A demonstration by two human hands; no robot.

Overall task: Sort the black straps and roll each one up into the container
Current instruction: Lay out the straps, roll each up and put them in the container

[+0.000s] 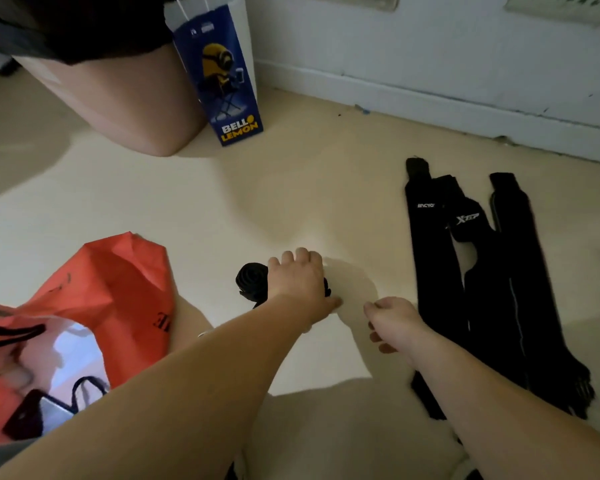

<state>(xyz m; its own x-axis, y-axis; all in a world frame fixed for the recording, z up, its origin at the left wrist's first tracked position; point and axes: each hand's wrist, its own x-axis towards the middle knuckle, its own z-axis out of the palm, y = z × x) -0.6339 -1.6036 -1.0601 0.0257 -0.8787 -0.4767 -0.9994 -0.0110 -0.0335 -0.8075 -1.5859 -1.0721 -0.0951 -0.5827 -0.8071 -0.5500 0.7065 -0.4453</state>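
My left hand grips a rolled-up black strap just above the floor in the middle; the roll's spiral end shows at its left side. Beside it on the right, my right hand hovers with loosely curled fingers and holds nothing. Several black straps lie flat side by side on the floor at the right; two carry white logos. An open orange bag lies at the lower left, showing its white inside and dark handles.
A blue and white paper bag with a yellow cartoon figure stands at the back. A large pinkish rounded bin is left of it. A white wall with a baseboard runs along the back right. The floor is pale cream.
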